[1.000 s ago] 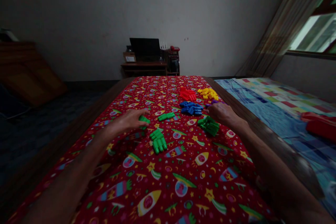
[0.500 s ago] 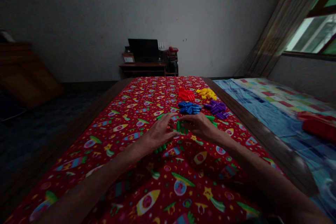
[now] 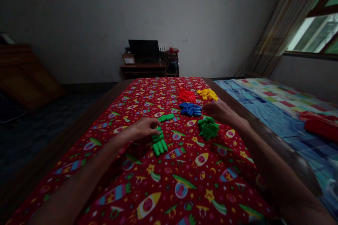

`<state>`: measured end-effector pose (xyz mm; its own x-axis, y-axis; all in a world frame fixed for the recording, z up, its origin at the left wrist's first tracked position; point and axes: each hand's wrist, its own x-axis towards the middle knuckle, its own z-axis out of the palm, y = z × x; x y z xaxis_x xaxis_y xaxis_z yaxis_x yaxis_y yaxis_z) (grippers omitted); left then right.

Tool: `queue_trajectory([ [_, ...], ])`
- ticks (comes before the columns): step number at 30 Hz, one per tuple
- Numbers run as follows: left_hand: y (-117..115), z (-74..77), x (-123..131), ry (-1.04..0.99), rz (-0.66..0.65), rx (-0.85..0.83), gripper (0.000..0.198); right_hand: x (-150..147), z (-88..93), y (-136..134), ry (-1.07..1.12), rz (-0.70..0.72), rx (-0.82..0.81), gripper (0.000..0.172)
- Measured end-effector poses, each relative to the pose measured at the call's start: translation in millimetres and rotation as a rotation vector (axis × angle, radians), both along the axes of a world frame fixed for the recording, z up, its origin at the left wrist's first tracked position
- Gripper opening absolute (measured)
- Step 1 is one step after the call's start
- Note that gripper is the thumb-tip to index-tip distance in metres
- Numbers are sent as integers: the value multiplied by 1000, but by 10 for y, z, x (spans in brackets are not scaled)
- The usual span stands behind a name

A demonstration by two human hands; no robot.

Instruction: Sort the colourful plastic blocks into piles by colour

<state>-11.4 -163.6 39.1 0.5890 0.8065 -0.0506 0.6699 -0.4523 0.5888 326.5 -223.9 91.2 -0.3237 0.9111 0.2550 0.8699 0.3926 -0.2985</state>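
- The left hand (image 3: 141,129) lay low over the cloth, its fingers (image 3: 153,126) curled down onto the top of a small cluster of green plastic pieces (image 3: 159,143); whether they actually pinched a piece could not be told.
- Those green pieces were glossy, stubby and rounded at the ends, lying side by side like short pegs near the middle of the desk (image 3: 87,110).
- The right hand (image 3: 219,110) rested, fingers loosely bent, just beyond a bigger green pile (image 3: 208,128); whether it gripped anything could not be told.
- One loose green piece (image 3: 166,117) lay between the hands, farther out.
- Beyond sat separate heaps of smooth plastic: blue pieces (image 3: 190,109), red pieces (image 3: 187,95) and yellow pieces (image 3: 208,94).
- A red printed cloth (image 3: 171,182), patterned with rockets and stars, covered the wooden-edged desk.
- A checked bedsheet (image 3: 277,102) lay to the right.
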Motion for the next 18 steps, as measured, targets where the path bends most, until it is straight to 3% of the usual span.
queue_trajectory([
  [2, 16, 13, 35, -184, 60, -48, 30, -123, 3, -53, 113, 55, 45, 29],
  [6, -133, 61, 237, -488, 116, -118, 37, -509, -126, -205, 343, 246, -30, 41],
  [10, -395, 104, 487, -597, -19, -174, 44, -757, -296, -297, 356, 353, -5, 39],
  [13, -501, 151, 483, -431, -70, -92, 51, -638, -234, -266, 261, 308, -36, 29],
  [18, -533, 215, 212, 275, -220, 67, 33, -118, 61, -115, -11, 170, -252, 23],
])
